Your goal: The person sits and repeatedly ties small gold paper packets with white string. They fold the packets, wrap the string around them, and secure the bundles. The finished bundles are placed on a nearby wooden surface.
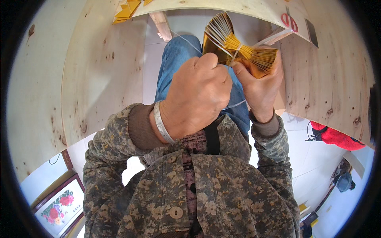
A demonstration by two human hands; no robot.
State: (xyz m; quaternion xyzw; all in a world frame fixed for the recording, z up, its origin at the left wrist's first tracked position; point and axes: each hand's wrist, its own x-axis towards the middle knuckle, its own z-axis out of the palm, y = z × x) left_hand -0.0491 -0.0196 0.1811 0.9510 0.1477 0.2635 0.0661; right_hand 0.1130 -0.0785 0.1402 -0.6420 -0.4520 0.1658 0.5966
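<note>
A bundle of gold pleated paper [248,51] is cinched at its waist by a pale string [237,52], and its folded ends fan out on both sides. My right hand [262,87] grips the bundle from below and from the right, with its thumb near the tie. Close beside it, my left hand [200,91] is closed in a fist against the string. Loose string shows above the left fist and again below it, near my lap. The left fingertips are turned away, so their exact hold is partly hidden.
A wooden table [107,59] curves around me on the left, front and right. Red-handled scissors [289,22] lie at the far right, and folded gold paper [127,11] at the far left. A red cloth item [337,136] is below the right table edge. A framed flower picture [59,208] stands lower left.
</note>
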